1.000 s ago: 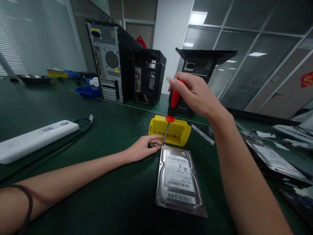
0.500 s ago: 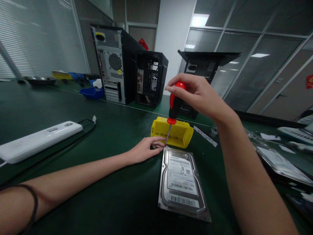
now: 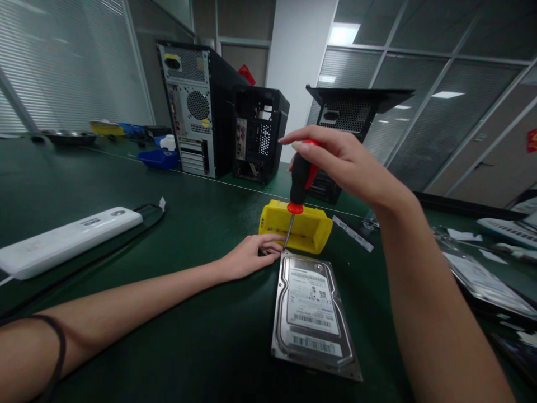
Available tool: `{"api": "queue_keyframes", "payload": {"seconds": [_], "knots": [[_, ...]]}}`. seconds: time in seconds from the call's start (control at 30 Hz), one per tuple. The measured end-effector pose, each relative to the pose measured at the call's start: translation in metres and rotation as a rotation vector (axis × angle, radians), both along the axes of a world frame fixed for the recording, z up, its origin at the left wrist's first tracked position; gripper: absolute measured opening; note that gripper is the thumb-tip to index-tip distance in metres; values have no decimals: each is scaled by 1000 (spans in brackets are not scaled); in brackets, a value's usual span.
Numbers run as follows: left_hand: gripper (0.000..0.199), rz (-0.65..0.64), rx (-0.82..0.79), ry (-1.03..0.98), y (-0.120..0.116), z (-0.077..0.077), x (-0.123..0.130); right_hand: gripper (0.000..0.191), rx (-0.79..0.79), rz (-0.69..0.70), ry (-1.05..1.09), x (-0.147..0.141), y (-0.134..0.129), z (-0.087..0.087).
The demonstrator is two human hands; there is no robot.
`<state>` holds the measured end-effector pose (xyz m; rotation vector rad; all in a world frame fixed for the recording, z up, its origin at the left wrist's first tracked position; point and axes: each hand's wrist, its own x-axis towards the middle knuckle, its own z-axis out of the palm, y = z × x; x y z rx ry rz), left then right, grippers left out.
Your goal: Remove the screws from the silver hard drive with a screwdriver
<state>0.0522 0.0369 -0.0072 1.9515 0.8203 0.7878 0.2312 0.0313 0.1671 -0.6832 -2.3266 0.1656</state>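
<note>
My right hand is closed around the red and black handle of a screwdriver, index finger stretched over its top. The slightly slanted shaft reaches down to the far left corner of a hard drive. That silver drive lies label side up on the dark green table. At the same corner, my left hand rests low with curled fingers, thumb against the drive's edge and fingertips close to the screwdriver tip. The tip's contact point is too small to make out. Just behind stands a yellow bin, tipped toward me.
Computer cases stand at the back, with a blue tray beside them. A white power strip and its black cable lie left. Another hard drive and a keyboard are at the right. A label strip lies beside the bin.
The screwdriver handle has turned, its red stripe now facing right. My right fingers have shifted around its top, the index finger straighter. My left hand and the drive stay put.
</note>
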Motion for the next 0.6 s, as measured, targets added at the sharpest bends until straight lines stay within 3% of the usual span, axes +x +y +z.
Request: {"api": "queue_keyframes", "payload": {"seconds": [0.17,0.27,0.4,0.6], "knots": [[43,-2,7,-5,1,-1,0,41,204,-159,-28,-1,6,-5],[43,-7,9,-6,1,-1,-1,46,197,-226,-33,5,8,-6],[43,-7,2,-8,0,0,-1,37,123,-213,-40,8,6,-3],[41,0,-1,-12,0,0,0,41,205,-226,-55,3,7,-2]]}}
